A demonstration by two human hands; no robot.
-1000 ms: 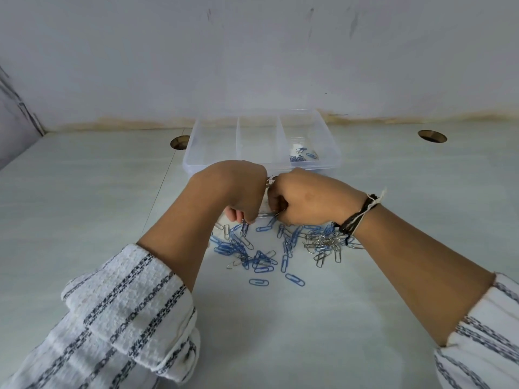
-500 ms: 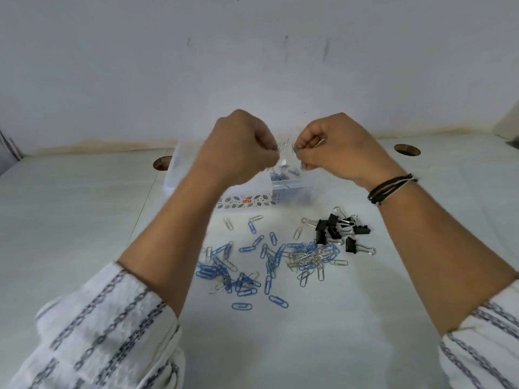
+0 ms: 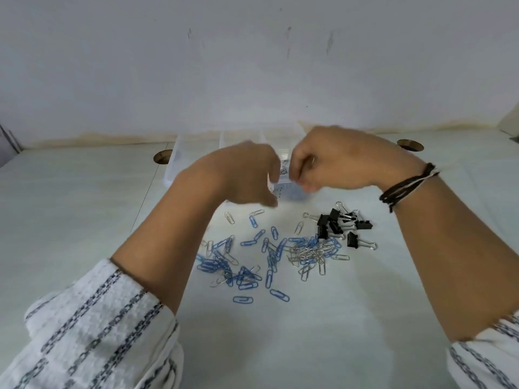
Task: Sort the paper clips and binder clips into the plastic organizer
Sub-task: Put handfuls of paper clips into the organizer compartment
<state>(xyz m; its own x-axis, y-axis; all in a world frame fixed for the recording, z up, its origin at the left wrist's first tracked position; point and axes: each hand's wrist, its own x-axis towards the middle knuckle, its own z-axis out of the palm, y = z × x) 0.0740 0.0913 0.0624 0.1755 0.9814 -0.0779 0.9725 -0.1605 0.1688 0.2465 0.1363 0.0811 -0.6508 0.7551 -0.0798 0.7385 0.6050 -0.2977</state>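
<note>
A clear plastic organizer with three compartments stands at the back of the white table, partly hidden by my hands; blue clips lie in its right compartment. My left hand is blurred over its front edge, fingers pointing down, and its grip is unclear. Just to the right, my right hand hovers with curled fingers pinched on a small silver paper clip. Blue paper clips are scattered in front, a silver paper clip pile lies right of them, and black binder clips sit further right.
Two round cable holes are cut in the table on either side of the organizer. A white wall rises directly behind it. My striped sleeves fill the lower corners.
Both hands rose from the clip pile, each pinching clips, then came down over the organizer's right side. The left hand has dropped lower and its fingers now point down.
</note>
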